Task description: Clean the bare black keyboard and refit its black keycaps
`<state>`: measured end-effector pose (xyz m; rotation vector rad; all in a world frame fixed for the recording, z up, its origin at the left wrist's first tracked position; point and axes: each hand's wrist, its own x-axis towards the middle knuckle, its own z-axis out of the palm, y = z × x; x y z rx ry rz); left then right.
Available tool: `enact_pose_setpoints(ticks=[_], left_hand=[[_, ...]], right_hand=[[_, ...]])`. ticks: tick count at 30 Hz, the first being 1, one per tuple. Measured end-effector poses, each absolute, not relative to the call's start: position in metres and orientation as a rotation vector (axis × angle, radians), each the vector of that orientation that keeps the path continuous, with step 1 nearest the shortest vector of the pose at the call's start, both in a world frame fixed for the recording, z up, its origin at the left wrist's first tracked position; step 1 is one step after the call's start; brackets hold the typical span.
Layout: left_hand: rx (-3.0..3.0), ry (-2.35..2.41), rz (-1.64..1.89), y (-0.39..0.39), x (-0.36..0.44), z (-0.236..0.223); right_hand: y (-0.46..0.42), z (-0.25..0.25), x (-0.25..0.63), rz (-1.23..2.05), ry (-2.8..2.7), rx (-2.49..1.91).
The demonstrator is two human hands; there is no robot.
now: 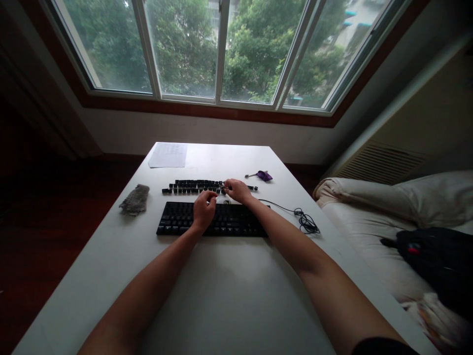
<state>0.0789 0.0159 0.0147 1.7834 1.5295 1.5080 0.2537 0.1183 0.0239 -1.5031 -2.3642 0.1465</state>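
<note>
rows of loose keys (202,185) run nine to three o'clock, parallel to the keyboard (175,217), at its twelve. the right hand (237,191) is nearer, fingers bent at the rows; the left hand (204,212) curls above the keyboard. any grip, i cannot tell.

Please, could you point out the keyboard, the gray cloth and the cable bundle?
Keyboard (226,220), head view: keys near its middle.
Gray cloth (135,200), head view: its middle.
Cable bundle (306,221), head view: middle of its coils.

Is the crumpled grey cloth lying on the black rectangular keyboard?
No, the grey cloth lies on the white table, left of the black keyboard.
</note>
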Motion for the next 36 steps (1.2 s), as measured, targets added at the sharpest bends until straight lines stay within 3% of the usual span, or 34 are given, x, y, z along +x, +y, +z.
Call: enact_pose_setpoints(ticks=[36], left_hand=[[1.785,1.527,1.489,0.016,0.081,0.016]], right_hand=[[0.118,0.017,0.243,0.171,-2.299,-1.794]])
